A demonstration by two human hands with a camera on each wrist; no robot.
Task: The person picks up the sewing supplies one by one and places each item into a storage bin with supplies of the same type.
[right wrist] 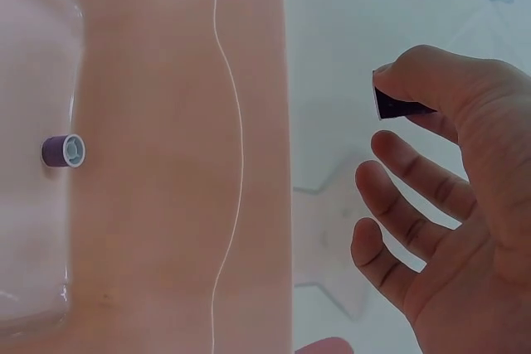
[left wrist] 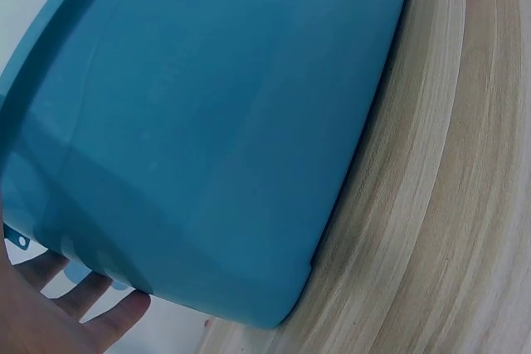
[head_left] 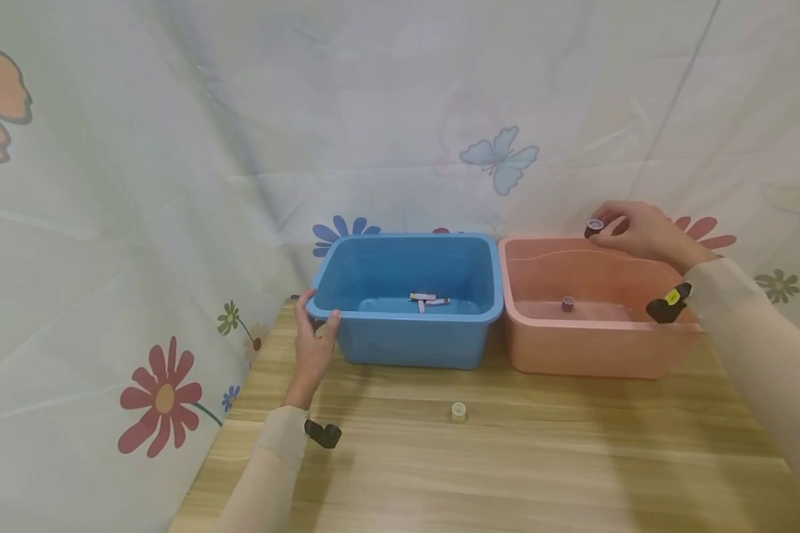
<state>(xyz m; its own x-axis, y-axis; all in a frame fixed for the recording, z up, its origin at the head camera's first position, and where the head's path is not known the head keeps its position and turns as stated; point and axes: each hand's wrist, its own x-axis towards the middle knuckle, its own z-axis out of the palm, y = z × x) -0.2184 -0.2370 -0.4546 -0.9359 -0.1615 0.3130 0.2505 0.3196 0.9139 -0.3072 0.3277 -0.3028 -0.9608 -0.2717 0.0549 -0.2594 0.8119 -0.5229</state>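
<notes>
The right hand (head_left: 647,231) pinches a dark spool (head_left: 593,229) between thumb and index finger, its other fingers loosely bent and apart from the spool. The head view shows the spool raised near the back rim of the pink bin (head_left: 593,352); whether it is directly over the bin cannot be told. Its short long axis is tilted there, one pale round end facing up toward the head camera; in the right wrist view that axis runs roughly sideways, a pale rim edge-on at the left and the dark body running right under the thumb. Inside the pink bin, a purple spool (right wrist: 62,151) rests on the floor near the back wall, a pale end showing. The left hand (head_left: 315,346) grips the near left corner of the blue bin (head_left: 407,342), which holds several small pale sticks (head_left: 423,297) pointing different ways. On the wooden surface (head_left: 507,474), in front of the bins, a yellowish spool (head_left: 458,412) stands apparently upright, round end up.
</notes>
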